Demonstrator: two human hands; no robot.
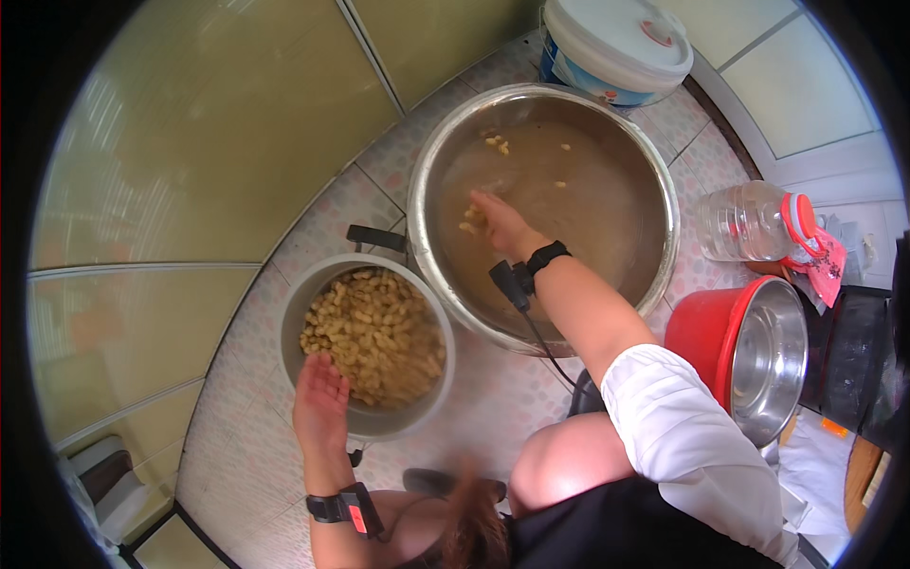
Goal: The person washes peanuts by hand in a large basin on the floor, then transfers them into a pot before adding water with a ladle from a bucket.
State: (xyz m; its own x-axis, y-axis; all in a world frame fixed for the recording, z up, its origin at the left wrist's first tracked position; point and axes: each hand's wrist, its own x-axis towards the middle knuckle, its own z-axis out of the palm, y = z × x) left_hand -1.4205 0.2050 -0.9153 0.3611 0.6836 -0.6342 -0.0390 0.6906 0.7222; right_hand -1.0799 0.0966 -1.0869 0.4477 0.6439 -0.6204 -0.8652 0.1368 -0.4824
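Observation:
My right hand (499,222) dips over the murky brown water (590,206) in a large stainless steel basin (421,242). A few unshelled peanuts (469,219) lie against the palm side of its fingers; whether the fingers grip them cannot be made out. More peanuts (499,144) float toward the far wall of the basin. To its left stands a metal pot (290,355) heaped with wet peanuts (373,331). My left hand (323,398) is at this pot's near left rim, fingers stretched out and holding nothing.
A lidded white bucket (618,43) stands behind the basin. At right are a clear plastic jug (746,220), a red basin (700,334) and a steel bowl (768,363). Yellowish cabinet panels (213,142) line the left. A cable (544,341) hangs from my right wrist.

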